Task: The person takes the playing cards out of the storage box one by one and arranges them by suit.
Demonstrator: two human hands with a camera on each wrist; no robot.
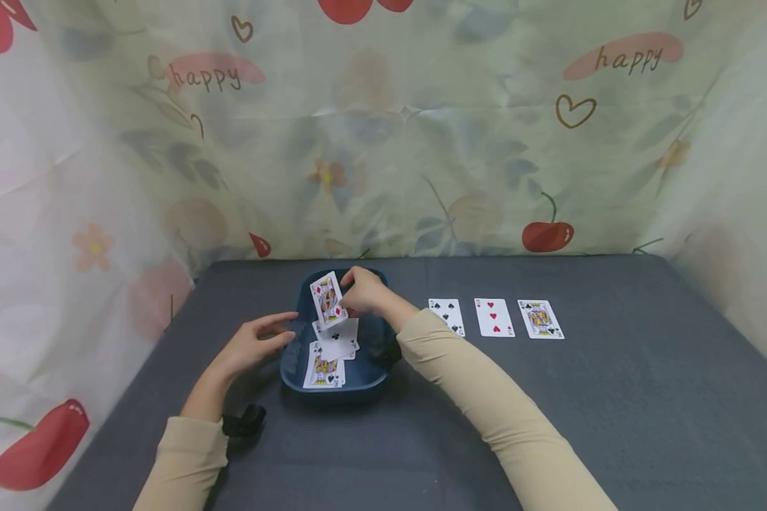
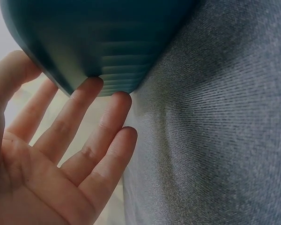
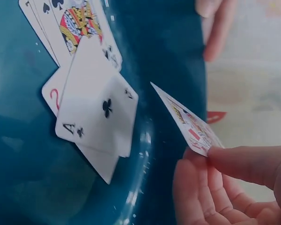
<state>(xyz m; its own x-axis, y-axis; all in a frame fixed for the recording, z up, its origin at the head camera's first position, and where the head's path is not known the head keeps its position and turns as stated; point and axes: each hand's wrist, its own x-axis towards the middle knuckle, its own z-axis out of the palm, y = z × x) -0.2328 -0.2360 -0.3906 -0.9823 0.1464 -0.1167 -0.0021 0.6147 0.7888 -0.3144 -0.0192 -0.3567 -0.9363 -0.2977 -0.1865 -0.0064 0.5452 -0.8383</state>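
A face card of diamonds (image 1: 328,299) is pinched between the thumb and fingers of my right hand (image 1: 366,291), tilted over the far half of a dark blue plastic basin (image 1: 287,370). Beneath it in the basin lie an ace of clubs (image 3: 96,105), a red two (image 3: 52,93) partly under it, and a king with a black suit (image 3: 83,21) atop other cards. My left hand (image 1: 251,345) is at the basin's left side, its fingers loosely extended. In the left wrist view, those fingertips (image 2: 94,84) sit right at the basin's outer wall.
To the right of the basin, a row of face-up cards lies on the dark grey cloth: a black-suit number card (image 1: 446,316) partly behind my right sleeve, a hearts card (image 1: 495,317) and a black-suit face card (image 1: 540,319). A patterned curtain (image 1: 396,156) stands behind the table.
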